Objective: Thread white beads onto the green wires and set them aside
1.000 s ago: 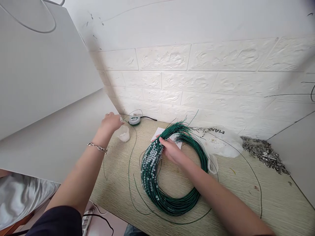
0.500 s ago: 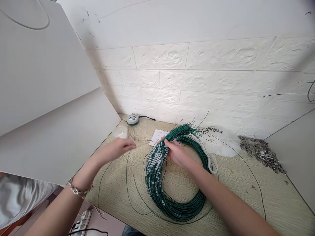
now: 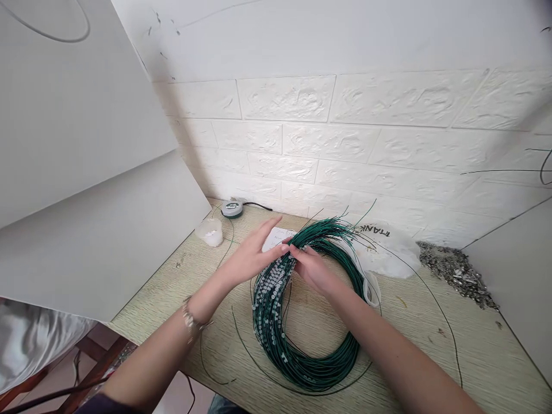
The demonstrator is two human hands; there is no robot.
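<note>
A thick coil of green wire (image 3: 302,356) strung with small clear beads lies on the wooden table (image 3: 431,345). My right hand (image 3: 313,267) rests on the coil's upper left part, its fingers pinched on the beaded strands. My left hand (image 3: 254,253) has come beside it, thumb and forefinger pinched at the same spot of the coil, the other fingers stretched out. The two hands' fingertips meet there. A bracelet sits on my left wrist.
A small clear cup (image 3: 210,232) with white contents and a round green-and-white spool (image 3: 232,209) stand at the back left. A white plastic bag (image 3: 388,247), a slip of paper (image 3: 276,237) and a heap of small metal pieces (image 3: 457,270) lie near the brick wall. A white panel (image 3: 86,172) closes the left side.
My left hand has left the clear cup, swung right across the table and joined my right hand at the coil. My right hand has stayed on the coil.
</note>
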